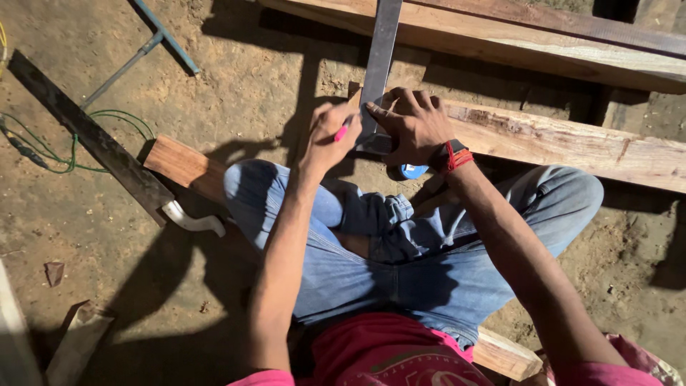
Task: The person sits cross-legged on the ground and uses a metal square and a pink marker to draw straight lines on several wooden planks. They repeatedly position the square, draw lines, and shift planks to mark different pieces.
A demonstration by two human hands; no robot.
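The plank (572, 143) you are working on lies across the dirt floor (236, 93) just beyond your knees, its near end under your hands. A flat metal ruler (380, 57) lies crosswise over that end and runs away from you over a second, longer beam (514, 36) further off.

Your right hand (411, 125) presses flat on the lower part of the ruler, fingers spread and bent, pinning it to the plank. A red band (457, 156) sits on that wrist. Your left hand (330, 139) is clenched around a pink pen (341, 132), its tip right at the ruler's left edge, touching or nearly touching the wood; which one you cannot tell.

You sit with legs folded in blue jeans (400, 257), and a small blue and white object (413, 171) shows just below your right wrist, mostly hidden.

To your left, a short reddish wood block (179, 163) lies beside your knee. A long dark metal bar (86, 132) slants across the floor near it, ending at a pale curved piece (189, 220). A green wire (107, 118) loops on the dirt behind the bar, and a blue-grey tube (153, 39) lies further out. No containers are in view.
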